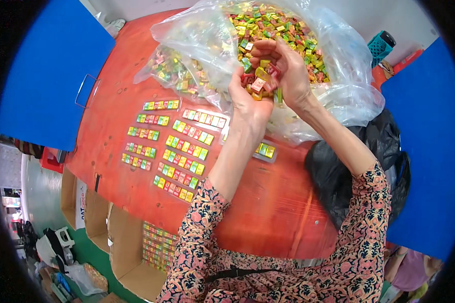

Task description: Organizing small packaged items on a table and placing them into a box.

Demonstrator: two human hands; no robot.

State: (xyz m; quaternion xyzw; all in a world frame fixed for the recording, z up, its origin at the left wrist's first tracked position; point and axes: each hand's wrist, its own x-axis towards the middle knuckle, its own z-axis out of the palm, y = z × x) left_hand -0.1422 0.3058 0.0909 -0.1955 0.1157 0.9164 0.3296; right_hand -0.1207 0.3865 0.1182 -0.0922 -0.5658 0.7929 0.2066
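Over the mouth of a big clear plastic bag, my left hand is cupped palm up around a small heap of wrapped candies in red, yellow, orange and green. My right hand curves around the heap from the other side, its fingers bent inward. Behind my hands, the bag is full of loose candies of the same kind. To the left, narrow clear trays of candies lie in two slanting columns. Another filled tray lies right of my left forearm, partly hidden by it.
The red tabletop carries everything. A black plastic bag sits beside my right forearm. Below the table's left edge stands an open cardboard box holding rows of filled trays. Blue panels flank both sides. A teal container stands far right.
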